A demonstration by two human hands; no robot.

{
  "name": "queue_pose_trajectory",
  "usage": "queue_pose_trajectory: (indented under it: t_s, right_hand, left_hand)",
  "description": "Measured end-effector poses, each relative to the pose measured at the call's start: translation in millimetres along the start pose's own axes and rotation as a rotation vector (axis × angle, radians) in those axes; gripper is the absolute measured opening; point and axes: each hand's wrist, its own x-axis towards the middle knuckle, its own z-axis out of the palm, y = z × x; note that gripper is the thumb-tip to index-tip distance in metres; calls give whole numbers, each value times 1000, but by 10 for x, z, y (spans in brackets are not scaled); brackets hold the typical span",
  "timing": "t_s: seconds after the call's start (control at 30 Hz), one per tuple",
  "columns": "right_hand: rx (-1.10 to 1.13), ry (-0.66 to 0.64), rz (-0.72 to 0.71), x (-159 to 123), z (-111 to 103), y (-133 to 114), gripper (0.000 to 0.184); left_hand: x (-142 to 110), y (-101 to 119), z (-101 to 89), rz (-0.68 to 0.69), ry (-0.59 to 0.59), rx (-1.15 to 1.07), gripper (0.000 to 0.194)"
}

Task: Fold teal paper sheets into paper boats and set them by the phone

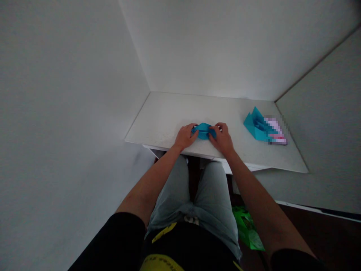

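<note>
A folded piece of blue paper (203,131) lies near the front of the white desk (166,109). My left hand (186,136) grips its left end, thumb on top and fingers curled behind. At the other end, my right hand (222,137) pinches the paper between thumb and fingers. A crease runs across the middle of the sheet between my hands. The undersides of the fingers are hidden by the paper.
Towards the desk's right end stands another folded blue paper shape (256,126), beside a pixelated pinkish item (278,130). Walls close in the desk at the left, back and right. A green plastic bag (248,229) sits low by my right leg.
</note>
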Motion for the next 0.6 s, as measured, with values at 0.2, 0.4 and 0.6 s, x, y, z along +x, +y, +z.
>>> queue_pose_trajectory:
  t_s: [0.2,0.4,0.6]
  right_hand:
    - [-31,42,-46,47,-18,9,30]
    - [-44,78,17,-62,-80,-95,38]
    - [-75,333,106,-650,-580,347,45]
  left_hand:
    - [5,33,19,0,4,97,32]
    - [-11,14,30,59,8,140,33]
    - [7,-13,37,107,18,187,34]
